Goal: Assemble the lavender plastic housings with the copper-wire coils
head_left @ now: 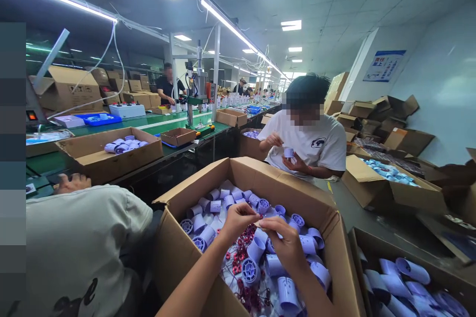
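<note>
My left hand [238,221] and my right hand [283,238] meet above a large open cardboard box [193,270]. The fingers of both are closed in a pinch, tip to tip. Whatever small thing is between them is too small to make out; a speck of red shows at the left fingertips. Beneath the hands lie many lavender plastic cups [256,248], some showing a spoked round end [250,271]. Among the cups is a heap of small red ring-shaped parts [238,257] with thin dark wires.
Across the box a person in a white shirt [303,143] holds a lavender cup [288,152]. Another person's grey shirt [85,247] is close on my left. A box of cups [399,287] stands at right. A press [199,94] stands on the green bench [148,121].
</note>
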The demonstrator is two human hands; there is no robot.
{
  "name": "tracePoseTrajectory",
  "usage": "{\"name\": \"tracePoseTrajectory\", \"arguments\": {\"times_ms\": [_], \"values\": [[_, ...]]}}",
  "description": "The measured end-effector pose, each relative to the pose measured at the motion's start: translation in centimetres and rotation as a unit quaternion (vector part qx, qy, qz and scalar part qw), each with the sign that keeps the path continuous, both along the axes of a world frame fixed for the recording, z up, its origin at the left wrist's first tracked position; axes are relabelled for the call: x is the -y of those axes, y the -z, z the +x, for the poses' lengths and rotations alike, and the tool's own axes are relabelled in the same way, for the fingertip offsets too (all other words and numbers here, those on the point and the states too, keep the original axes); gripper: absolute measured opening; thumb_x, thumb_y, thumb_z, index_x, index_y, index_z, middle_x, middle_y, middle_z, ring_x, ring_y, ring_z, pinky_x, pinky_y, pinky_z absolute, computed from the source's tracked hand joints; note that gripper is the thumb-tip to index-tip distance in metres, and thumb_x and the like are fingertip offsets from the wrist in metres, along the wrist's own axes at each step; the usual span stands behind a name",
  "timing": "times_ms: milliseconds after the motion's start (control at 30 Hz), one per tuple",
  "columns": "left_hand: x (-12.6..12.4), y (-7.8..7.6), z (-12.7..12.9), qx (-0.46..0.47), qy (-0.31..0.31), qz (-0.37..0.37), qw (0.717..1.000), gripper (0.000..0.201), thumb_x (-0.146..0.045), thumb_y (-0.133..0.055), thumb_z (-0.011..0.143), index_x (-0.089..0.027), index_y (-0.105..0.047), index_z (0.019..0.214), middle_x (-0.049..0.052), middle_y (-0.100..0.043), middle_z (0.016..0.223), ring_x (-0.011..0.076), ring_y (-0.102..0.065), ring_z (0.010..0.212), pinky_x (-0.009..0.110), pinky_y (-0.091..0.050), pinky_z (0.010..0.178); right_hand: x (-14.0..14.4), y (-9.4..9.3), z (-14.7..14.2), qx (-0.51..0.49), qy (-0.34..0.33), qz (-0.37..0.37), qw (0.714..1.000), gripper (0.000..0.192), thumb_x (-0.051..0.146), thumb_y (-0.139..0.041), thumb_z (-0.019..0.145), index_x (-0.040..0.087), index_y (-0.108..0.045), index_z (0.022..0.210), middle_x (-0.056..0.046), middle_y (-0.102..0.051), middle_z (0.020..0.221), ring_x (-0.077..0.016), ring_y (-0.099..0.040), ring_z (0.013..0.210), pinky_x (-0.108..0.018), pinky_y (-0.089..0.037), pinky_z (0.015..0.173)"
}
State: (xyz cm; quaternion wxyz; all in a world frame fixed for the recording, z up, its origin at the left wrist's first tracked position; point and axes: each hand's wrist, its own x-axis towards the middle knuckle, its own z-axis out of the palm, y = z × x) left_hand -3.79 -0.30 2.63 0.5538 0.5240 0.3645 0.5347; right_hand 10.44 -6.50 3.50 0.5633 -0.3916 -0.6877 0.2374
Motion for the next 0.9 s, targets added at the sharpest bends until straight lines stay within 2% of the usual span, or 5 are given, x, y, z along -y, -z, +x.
{"name": "tracePoseTrajectory", "arguments": {"times_ms": [133,367,500,700,900], "values": [[0.5,0.3,0.4,-0.075,0.062,0.05,0.994,0.025,-0.025,-0.076,0.05,-0.015,-0.054,0.044,-0.006,-0.047,0.044,0.0059,-0.035,0.046,0.02,-0.026,0.047,-0.4,0.3,0.3,-0.015,0.057,-0.009,0.998,0.014,0.035,-0.063,0.08,0.029,-0.076,0.079,-0.005,-0.074,0.079,-0.0234,-0.066,0.076,-0.037,-0.051,0.072],[1.3,-0.3,0.0,-0.181,0.129,0.152,0.963,0.033,-0.027,-0.065,0.063,-0.017,-0.037,0.046,-0.008,-0.032,0.048,0.0066,-0.026,0.051,0.02,-0.02,0.048,-0.9,0.6,-0.2,-0.057,0.124,-0.108,0.985,0.025,0.047,-0.066,0.073,0.024,-0.075,0.075,-0.006,-0.074,0.074,-0.0237,-0.065,0.066,-0.036,-0.05,0.064],[1.2,-0.1,-0.1,-0.235,0.123,0.197,0.944,0.03,-0.027,-0.057,0.069,-0.019,-0.034,0.051,-0.007,-0.031,0.051,0.0075,-0.025,0.052,0.021,-0.02,0.048,-0.9,0.6,-0.7,-0.1,0.125,-0.151,0.975,0.033,0.053,-0.065,0.071,0.021,-0.073,0.075,-0.005,-0.071,0.068,-0.0221,-0.062,0.061,-0.035,-0.05,0.061],[1.3,0.1,-0.2,-0.262,0.11,0.216,0.934,0.027,-0.021,-0.057,0.069,-0.019,-0.034,0.054,-0.007,-0.035,0.052,0.008,-0.028,0.052,0.02,-0.022,0.049,-1.2,0.7,-0.8,-0.166,0.095,-0.214,0.958,0.03,0.049,-0.07,0.065,0.02,-0.07,0.073,-0.003,-0.067,0.063,-0.0193,-0.059,0.058,-0.03,-0.045,0.054],[1.4,0.1,-0.4,-0.288,0.088,0.227,0.926,0.011,-0.012,-0.062,0.066,-0.017,-0.054,0.07,-0.005,-0.046,0.063,0.0089,-0.036,0.057,0.02,-0.028,0.052,-1.8,0.6,-0.4,-0.216,0.059,-0.288,0.931,0.027,0.04,-0.078,0.052,0.018,-0.067,0.065,0.002,-0.062,0.055,-0.0104,-0.047,0.043,-0.023,-0.034,0.041]]}}
